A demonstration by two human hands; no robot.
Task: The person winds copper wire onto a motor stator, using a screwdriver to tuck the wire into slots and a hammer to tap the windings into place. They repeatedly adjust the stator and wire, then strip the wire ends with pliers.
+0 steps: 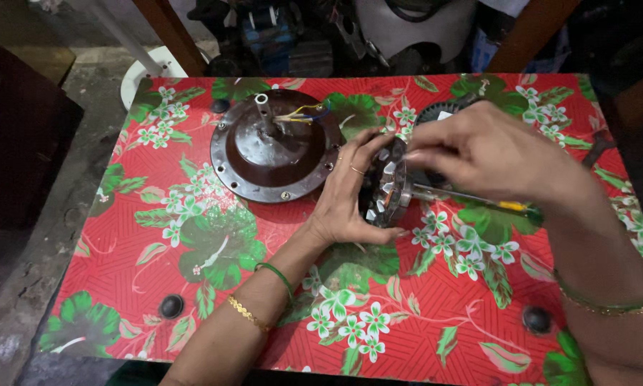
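My left hand (pixel 343 193) grips a round metal stator core (pixel 382 191) with slotted teeth, holding it on edge above the table. My right hand (pixel 489 154) reaches over from the right and pinches at the top rim of the core. A thin shaft (pixel 450 194) sticks out of the core to the right, ending in a yellow and green piece (pixel 514 207) under my right wrist. A brown round fan motor cover (pixel 275 151) with a centre tube and coloured wires (pixel 303 114) lies flat just left of my left hand.
The table wears a red floral cloth (pixel 193 286) with dark round studs (pixel 171 306) near its corners. A dark toothed round part (pixel 436 113) lies behind my right hand. Machine clutter and wooden legs stand beyond the far edge; bare floor lies left.
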